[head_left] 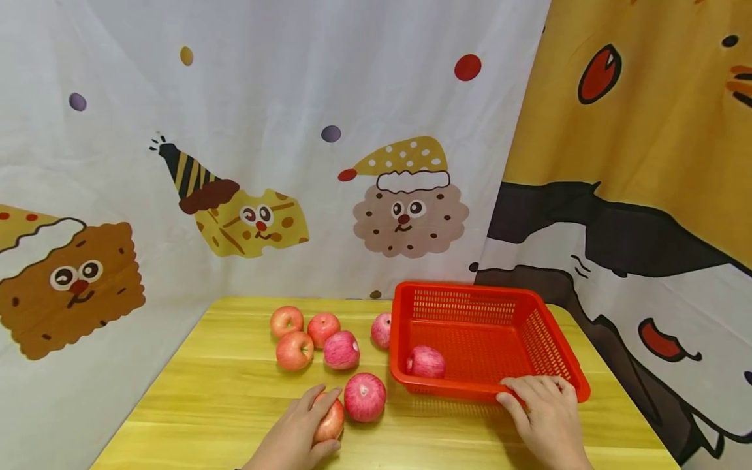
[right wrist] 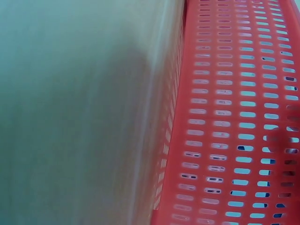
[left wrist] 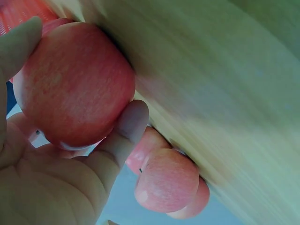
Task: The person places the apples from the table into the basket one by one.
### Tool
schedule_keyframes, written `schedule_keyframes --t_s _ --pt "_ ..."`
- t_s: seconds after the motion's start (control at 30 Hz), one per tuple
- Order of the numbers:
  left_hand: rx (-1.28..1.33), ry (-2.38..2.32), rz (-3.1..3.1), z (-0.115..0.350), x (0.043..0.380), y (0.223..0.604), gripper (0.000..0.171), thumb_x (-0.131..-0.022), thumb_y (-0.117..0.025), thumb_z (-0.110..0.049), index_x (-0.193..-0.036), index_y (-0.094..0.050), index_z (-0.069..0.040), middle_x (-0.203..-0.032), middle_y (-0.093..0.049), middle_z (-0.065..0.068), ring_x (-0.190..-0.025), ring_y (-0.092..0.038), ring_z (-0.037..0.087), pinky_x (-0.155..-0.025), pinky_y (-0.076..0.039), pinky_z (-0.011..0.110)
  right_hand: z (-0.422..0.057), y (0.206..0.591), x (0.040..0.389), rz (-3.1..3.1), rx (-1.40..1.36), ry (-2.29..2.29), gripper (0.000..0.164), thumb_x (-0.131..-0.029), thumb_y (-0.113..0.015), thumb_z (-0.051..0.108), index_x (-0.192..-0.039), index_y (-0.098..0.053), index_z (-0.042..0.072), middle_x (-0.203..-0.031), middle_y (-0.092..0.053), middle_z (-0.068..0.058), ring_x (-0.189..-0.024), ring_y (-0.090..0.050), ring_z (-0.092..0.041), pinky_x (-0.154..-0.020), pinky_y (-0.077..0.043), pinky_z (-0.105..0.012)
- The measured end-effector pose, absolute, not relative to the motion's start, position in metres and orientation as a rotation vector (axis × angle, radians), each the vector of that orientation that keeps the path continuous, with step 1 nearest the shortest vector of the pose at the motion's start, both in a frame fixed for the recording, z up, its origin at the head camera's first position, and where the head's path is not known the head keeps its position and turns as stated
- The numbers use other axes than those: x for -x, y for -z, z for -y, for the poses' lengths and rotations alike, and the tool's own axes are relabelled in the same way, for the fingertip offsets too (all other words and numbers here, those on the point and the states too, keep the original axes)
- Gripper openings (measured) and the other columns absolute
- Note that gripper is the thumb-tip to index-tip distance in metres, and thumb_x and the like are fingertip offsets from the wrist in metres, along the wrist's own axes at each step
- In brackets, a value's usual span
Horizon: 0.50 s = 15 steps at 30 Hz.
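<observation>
My left hand (head_left: 299, 427) curls round a red apple (head_left: 331, 421) near the front of the table. In the left wrist view its thumb and fingers lie against both sides of this apple (left wrist: 75, 84). Right beside it sits a darker pink-red apple (head_left: 365, 397). With its fingers over the front rim and the thumb outside, my right hand (head_left: 546, 418) grips a red plastic basket (head_left: 464, 390). One pink apple (head_left: 426, 362) lies inside the basket at its left front corner. The right wrist view shows the basket's slotted wall (right wrist: 225, 112), but no fingers.
Behind the left hand several apples (head_left: 294, 351) stand in a cluster on the wooden table (head_left: 205, 385). Another apple (head_left: 381, 330) sits against the basket's left side, partly hidden by it. Printed curtains (head_left: 329, 274) hang along the table's back and sides.
</observation>
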<state>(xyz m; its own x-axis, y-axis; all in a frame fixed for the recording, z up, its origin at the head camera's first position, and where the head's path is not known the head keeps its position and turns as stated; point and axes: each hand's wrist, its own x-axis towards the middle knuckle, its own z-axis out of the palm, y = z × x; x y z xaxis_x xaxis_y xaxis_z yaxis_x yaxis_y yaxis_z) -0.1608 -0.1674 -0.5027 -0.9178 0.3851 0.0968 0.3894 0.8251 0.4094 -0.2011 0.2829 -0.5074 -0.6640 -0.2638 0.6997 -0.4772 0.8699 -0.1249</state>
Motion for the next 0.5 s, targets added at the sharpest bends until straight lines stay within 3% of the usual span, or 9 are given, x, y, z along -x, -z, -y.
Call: schedule_keyframes --t_s 0.27,0.5 --pt "0.635 0.706 2.958 0.1688 0.1626 0.5058 0.078 -0.081 -0.079 -0.043 -0.147 -0.046 -0.018 -0.13 -0.046 0.017 -0.111 -0.049 0.032 -0.085 -0.051 0.053 -0.2847 0.5089 0.2016 2.319 -0.542 -0.366 0.024 -0.081 -0.074 0.036 -0.097 -0.074 0.019 -0.091 -0.07 0.001 -0.089 -0.056 -0.025 -0.085 -0.031 -0.055" --pt "0.572 0.741 2.932 0.1753 0.1629 0.5026 0.079 -0.081 -0.08 -0.041 -0.147 -0.045 -0.016 -0.132 -0.046 0.012 -0.113 -0.049 0.029 -0.086 -0.051 0.052 -0.2837 0.5079 0.2016 2.294 -0.554 -0.364 0.023 -0.082 -0.073 0.037 -0.096 -0.073 0.018 -0.09 -0.07 0.001 -0.088 -0.056 -0.025 -0.082 -0.032 -0.054"
